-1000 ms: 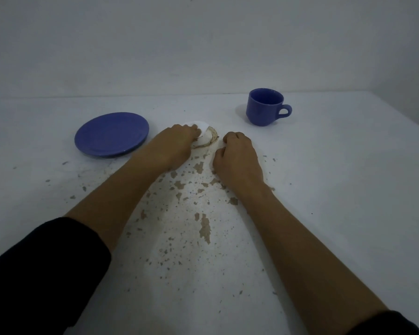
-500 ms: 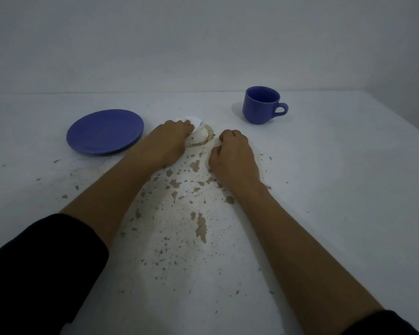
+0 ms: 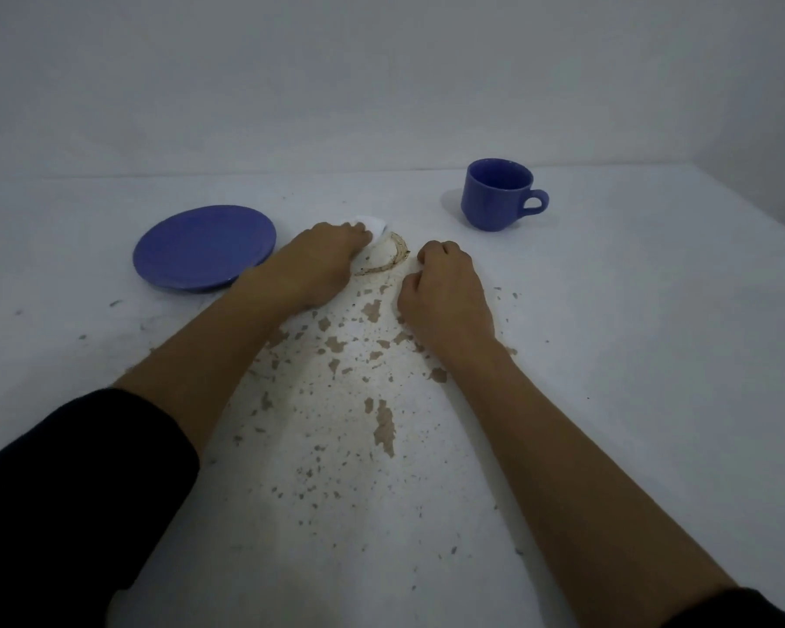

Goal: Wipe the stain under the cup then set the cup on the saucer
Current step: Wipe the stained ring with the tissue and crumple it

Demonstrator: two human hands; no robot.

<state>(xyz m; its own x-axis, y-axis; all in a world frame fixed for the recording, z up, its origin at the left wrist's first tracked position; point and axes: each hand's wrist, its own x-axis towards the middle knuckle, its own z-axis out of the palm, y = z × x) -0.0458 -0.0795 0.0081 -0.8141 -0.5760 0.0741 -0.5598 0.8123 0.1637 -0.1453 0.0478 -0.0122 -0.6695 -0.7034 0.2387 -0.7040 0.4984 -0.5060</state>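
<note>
A blue cup [image 3: 497, 194] stands upright on the white table at the back right, handle to the right. A blue saucer [image 3: 202, 247] lies at the left, bare. Between them a brown curved ring stain [image 3: 393, 258] marks the table. My left hand [image 3: 320, 265] presses a white tissue [image 3: 373, 224] on the table at the stain's left side, covering part of the ring. My right hand [image 3: 445, 294] rests as a loose fist just right of the stain, with nothing seen in it.
The white table [image 3: 631, 355] has many brown chipped patches [image 3: 384, 426] running from the stain toward me. A pale wall rises behind the table's back edge. The table's right edge runs diagonally at the far right.
My left hand with the tissue has slid left and slightly back, uncovering more of the ring stain. The right hand has stayed in place.
</note>
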